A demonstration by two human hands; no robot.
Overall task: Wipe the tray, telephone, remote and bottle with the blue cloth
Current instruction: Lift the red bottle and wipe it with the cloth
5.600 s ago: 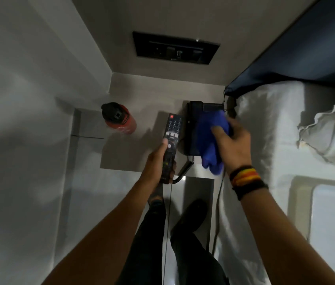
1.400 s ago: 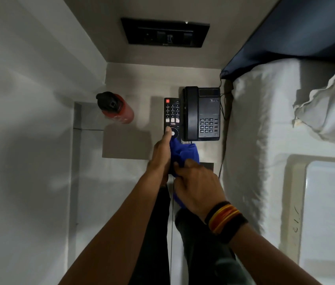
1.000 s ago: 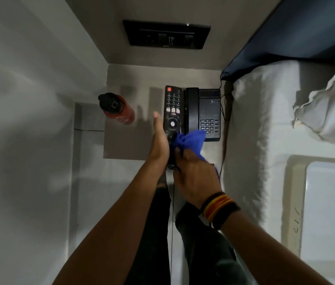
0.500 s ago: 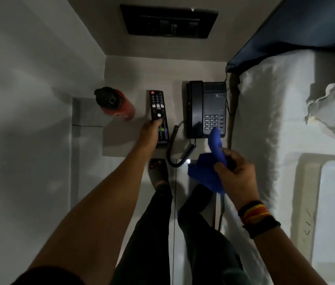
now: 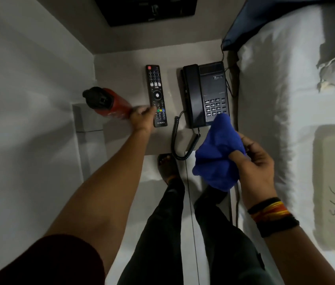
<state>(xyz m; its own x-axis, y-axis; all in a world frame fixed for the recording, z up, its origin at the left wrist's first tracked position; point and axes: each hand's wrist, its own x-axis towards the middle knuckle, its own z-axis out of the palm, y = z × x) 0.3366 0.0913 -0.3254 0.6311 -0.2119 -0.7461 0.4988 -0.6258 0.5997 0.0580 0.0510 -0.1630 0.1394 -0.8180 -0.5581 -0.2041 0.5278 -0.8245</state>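
The black remote [image 5: 155, 93] lies flat on the bedside table, left of the black telephone [image 5: 205, 93]. A red bottle [image 5: 111, 103] with a black lid stands at the table's left edge. My left hand [image 5: 142, 118] sits between the bottle and the remote's near end, a fingertip touching the remote and the fingers loose. My right hand [image 5: 255, 167] holds the bunched blue cloth [image 5: 218, 155] above the table's near right corner, where it covers the telephone's lower right corner. The white tray [image 5: 324, 161] lies on the bed at the right.
The small grey bedside table [image 5: 125, 79] sits in a corner between a white wall and the white bed [image 5: 265, 99]. A coiled telephone cord [image 5: 174, 138] hangs over its front edge. A dark switch panel [image 5: 146, 9] is on the back wall. My legs are below.
My left hand laid the remote flat on the table away from the telephone and slid to its near end. My right hand pulled the cloth off the remote, back to the right.
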